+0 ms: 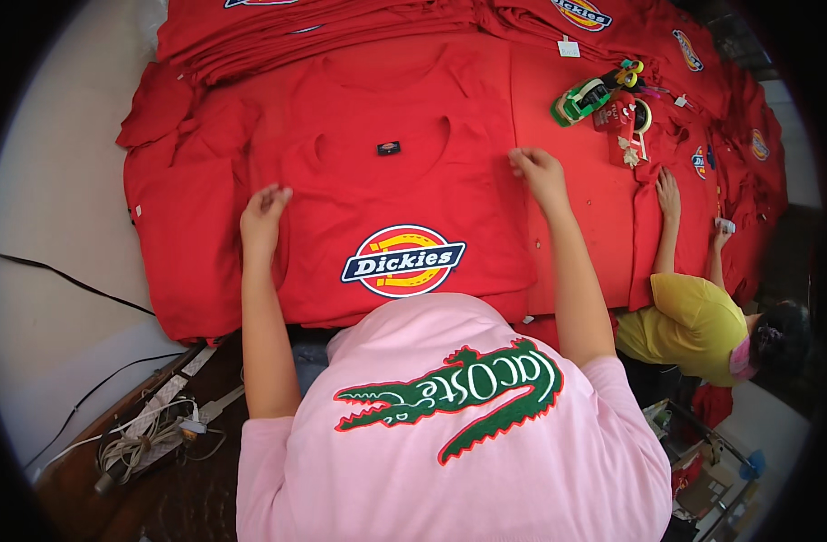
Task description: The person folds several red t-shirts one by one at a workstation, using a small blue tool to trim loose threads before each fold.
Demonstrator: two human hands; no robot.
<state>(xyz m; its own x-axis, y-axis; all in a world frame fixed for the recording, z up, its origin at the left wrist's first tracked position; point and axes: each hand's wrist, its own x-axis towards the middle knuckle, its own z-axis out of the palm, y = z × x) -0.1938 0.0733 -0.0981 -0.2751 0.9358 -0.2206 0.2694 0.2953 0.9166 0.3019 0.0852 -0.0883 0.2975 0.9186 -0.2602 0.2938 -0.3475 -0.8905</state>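
A red T-shirt (404,194) lies spread in front of me with its neckline on the far side. It has a dark neck label (389,148) and an oval blue, yellow and white print (404,261) on its chest. My left hand (263,215) is closed, fingertips pinched at the shirt's left edge near the shoulder. At the opposite shoulder edge, my right hand (540,175) is closed in a similar pinch. The fabric between the fingers is too small to see clearly. More red cloth lies beneath and beyond the shirt.
Stacked red shirts (323,45) line the far side, and another pile (187,226) lies left. A green tape dispenser (580,101) and a red one (623,126) stand right. Nearby, a co-worker in yellow (693,316) handles red shirts. Bundled cables (151,447) lie lower left.
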